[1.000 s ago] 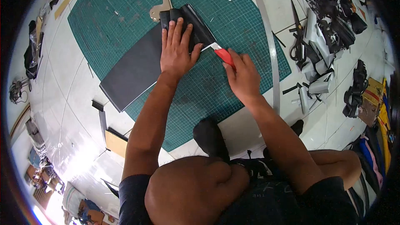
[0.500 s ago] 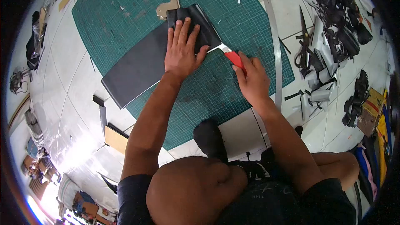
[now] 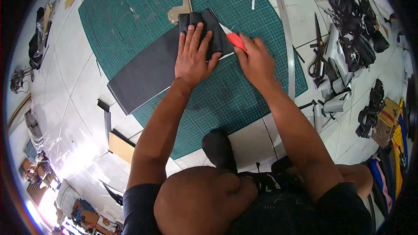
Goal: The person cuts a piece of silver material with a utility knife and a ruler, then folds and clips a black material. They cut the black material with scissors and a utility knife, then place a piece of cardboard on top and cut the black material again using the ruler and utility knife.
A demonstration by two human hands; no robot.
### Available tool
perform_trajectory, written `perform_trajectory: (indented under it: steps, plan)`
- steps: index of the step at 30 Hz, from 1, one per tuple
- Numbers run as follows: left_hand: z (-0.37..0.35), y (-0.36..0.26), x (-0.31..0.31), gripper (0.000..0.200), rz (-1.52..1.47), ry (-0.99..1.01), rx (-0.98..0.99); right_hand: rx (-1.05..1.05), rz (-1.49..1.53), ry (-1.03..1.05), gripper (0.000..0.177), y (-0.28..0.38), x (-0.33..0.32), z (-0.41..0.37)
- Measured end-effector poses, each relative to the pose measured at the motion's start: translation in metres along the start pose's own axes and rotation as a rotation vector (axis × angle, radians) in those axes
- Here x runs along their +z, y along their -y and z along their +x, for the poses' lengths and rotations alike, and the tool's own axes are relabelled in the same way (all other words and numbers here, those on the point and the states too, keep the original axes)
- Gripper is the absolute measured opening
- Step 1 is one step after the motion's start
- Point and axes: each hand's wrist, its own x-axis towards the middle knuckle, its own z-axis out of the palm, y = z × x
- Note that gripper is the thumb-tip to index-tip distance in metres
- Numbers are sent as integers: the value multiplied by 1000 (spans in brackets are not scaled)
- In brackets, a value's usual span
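Observation:
My left hand (image 3: 193,56) lies flat with spread fingers on a folded black sheet (image 3: 146,63), pressing near its right end. A red-handled utility knife (image 3: 237,41) is gripped in my right hand (image 3: 256,58), its blade pointing up and left along the right edge of the folded sheet. White shows along part of the sheet's lower edge by my left thumb. Just beyond my left fingertips, a metal bulldog clip (image 3: 180,9) sits at the fold's upper end. Beneath everything is a green gridded cutting mat (image 3: 204,109).
A long metal ruler (image 3: 288,48) lies across the mat's right side. On the tiled floor to the right are black-handled scissors (image 3: 318,63) and a heap of black scraps (image 3: 355,26). A tan board (image 3: 120,145) rests at lower left. My dark-covered foot (image 3: 219,148) overlaps the mat's near edge.
My right hand has moved the knife up and slightly left, from the sheet's lower right corner to its right edge. My left hand stays pressed on the sheet.

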Motion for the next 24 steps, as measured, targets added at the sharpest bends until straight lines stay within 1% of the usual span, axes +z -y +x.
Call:
perform_trajectory:
  steps: [3, 6, 7, 10, 11, 14, 17, 20, 21, 24]
  plan:
    - [-1, -1, -1, 68, 9, 11, -7, 7, -57, 1, 48, 12, 7, 44]
    - [-2, -1, 0, 70, 14, -1, -8, 79, 98, -241, 48, 10, -7, 84]
    - [-2, -1, -2, 72, 4, 0, -11, -2, 126, -293, 50, 6, -18, 87]
    - [-2, -2, -3, 79, -72, -35, -9, -25, 125, -117, 53, -3, -41, 54]
    - [-2, -1, -3, 83, -103, -53, -10, -57, 122, -138, 53, -15, -35, 37]
    - [-5, 3, -3, 94, -230, -120, 5, 156, 226, -29, 52, -16, -40, -22]
    - [-7, 5, -5, 100, -370, -184, 25, 212, 322, -122, 53, -27, -32, -71]
    - [-7, 11, -7, 105, -481, -215, 55, 318, 208, -16, 52, -23, -38, -102]
    - [-6, 10, -8, 102, -474, -212, 59, 280, 156, -39, 52, -23, -36, -110]
    - [-6, 9, -11, 91, -420, -192, 51, 275, 180, -13, 51, -21, -33, -130]
